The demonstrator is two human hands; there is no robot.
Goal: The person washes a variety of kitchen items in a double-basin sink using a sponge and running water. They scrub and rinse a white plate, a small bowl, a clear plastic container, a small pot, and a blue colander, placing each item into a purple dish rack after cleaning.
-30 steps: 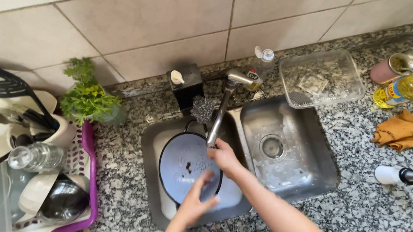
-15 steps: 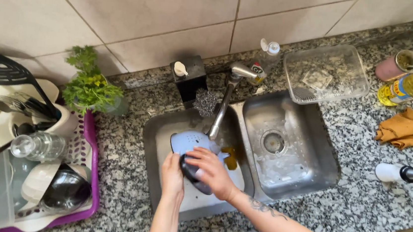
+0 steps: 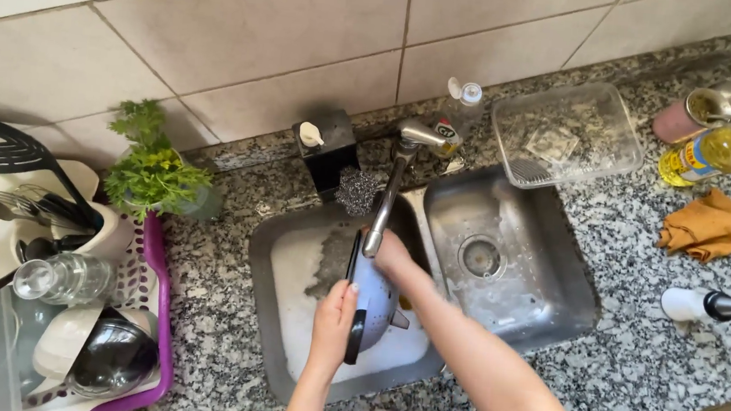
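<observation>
Low in the middle of the frame, the left hand [image 3: 333, 328] is closed on the rim of a blue pan [image 3: 371, 296], which stands on its edge. Its long axis runs up and down in the picture, and the back side faces to the right. The right hand [image 3: 394, 254] presses on the upper part of the pan, just under the tap [image 3: 389, 186]; if it is open or closed I cannot tell.

The pan is over the left sink basin [image 3: 308, 262], which holds foamy water. The right basin [image 3: 545, 274] holds only wet marks around the drain.

At the lower left, a purple drying rack [image 3: 163, 320] holds a dark bowl [image 3: 110, 359], a glass jar [image 3: 59, 277] and cutlery.

Further up on the worktop [image 3: 219, 263] stand a pot of green herbs [image 3: 153, 169] and a clear plastic tray [image 3: 565, 135] with food residue. At the upper right lies an oil bottle [image 3: 723, 149].
</observation>
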